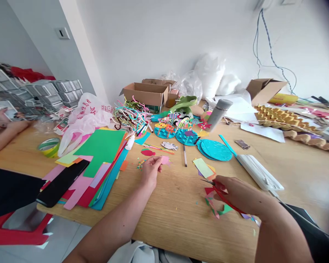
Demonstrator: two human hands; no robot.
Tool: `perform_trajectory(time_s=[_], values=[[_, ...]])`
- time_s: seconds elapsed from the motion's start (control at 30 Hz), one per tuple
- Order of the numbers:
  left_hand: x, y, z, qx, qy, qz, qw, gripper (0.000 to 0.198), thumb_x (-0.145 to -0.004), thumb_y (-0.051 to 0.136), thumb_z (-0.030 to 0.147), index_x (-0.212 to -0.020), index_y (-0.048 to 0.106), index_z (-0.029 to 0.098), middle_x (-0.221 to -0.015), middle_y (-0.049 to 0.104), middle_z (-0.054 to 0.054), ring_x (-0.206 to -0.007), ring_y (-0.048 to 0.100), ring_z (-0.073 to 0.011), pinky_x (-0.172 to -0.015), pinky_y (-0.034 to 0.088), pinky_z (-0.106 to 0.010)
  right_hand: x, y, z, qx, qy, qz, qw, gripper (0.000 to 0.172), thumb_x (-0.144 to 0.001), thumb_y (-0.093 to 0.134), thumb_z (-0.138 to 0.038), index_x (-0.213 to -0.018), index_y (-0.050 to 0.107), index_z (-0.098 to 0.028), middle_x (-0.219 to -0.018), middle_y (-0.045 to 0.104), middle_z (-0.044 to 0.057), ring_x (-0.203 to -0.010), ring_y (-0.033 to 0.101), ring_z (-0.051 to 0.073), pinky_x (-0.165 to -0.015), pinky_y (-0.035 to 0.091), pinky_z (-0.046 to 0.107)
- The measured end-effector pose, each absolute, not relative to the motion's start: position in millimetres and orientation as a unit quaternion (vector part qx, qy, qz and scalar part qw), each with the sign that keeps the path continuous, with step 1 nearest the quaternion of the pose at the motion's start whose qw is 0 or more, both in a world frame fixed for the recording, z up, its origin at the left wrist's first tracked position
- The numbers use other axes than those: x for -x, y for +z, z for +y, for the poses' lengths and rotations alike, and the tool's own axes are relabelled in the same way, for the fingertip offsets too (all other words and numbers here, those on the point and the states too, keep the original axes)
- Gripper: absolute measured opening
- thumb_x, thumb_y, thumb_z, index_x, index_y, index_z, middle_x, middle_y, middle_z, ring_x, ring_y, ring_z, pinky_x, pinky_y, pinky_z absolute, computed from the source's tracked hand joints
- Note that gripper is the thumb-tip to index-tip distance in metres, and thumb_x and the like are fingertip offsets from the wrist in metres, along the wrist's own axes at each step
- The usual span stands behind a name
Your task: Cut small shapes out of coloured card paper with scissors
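Observation:
In the middle of the table, my left hand (151,171) pinches a small pink paper piece (166,160) between thumb and fingers. To the right, my right hand (230,191) is wrapped round red-handled scissors (224,200), their blades pointing left and apart from the pink paper. A pale green paper strip (203,168) lies just beyond the scissors. Coloured paper scraps (215,208) are scattered under and beside my right hand. A red paper fish shape (148,152) and a white fish drawing (169,146) lie beyond my left hand.
Stacked coloured paper (101,146) and a black phone-like object (63,183) are at the left. Turquoise discs (216,149), a grey bottle (220,113), a white power strip (259,171), a cardboard box (146,94) and egg trays (285,118) stand around. Another person's arms (9,131) show far left.

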State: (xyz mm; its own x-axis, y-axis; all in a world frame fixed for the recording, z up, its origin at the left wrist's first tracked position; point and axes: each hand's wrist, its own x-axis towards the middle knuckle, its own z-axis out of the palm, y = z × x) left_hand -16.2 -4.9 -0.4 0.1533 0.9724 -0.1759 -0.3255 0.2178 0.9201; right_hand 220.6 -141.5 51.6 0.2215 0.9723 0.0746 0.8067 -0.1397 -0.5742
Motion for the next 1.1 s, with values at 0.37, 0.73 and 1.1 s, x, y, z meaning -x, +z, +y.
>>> perform_trajectory(time_s=[0.37, 0.73, 1.1], values=[[12.6, 4.9, -18.3, -0.413, 0.466, 0.37, 0.69, 0.03, -0.06, 0.072, 0.043, -0.066, 0.063, 0.014, -0.053, 0.051, 0.002, -0.047, 0.041, -0.0065, -0.046, 0.03, -0.021, -123.5, 39.4, -65.8, 0.649, 0.337, -0.515, 0.448, 0.028, -0.067, 0.07, -0.044, -0.07, 0.056, -0.021, -0.063, 0.062, 0.001, -0.058, 0.056, 0.018, -0.053, 0.041, 0.028], [11.3, 2.9, -20.2, -0.412, 0.393, 0.384, 0.727, 0.02, -0.061, 0.068, 0.032, -0.061, 0.06, 0.014, -0.054, 0.054, 0.001, -0.045, 0.042, -0.0064, -0.045, 0.029, -0.021, -123.3, 24.9, -71.0, 0.596, 0.346, -0.421, 0.59, 0.03, -0.064, 0.074, -0.04, -0.07, 0.054, -0.019, -0.062, 0.055, -0.002, -0.06, 0.052, 0.015, -0.056, 0.04, 0.026], [56.1, 26.0, 31.4, -0.582, 0.407, 0.515, 0.481, 0.014, -0.063, 0.064, 0.03, -0.062, 0.067, 0.016, -0.057, 0.061, -0.003, -0.051, 0.051, -0.0127, -0.049, 0.034, -0.022, -142.0, 28.4, -73.2, 0.66, 0.077, -0.343, 0.664, 0.02, -0.075, 0.064, -0.035, -0.078, 0.051, -0.019, -0.071, 0.056, 0.0, -0.064, 0.053, 0.016, -0.06, 0.042, 0.026]])
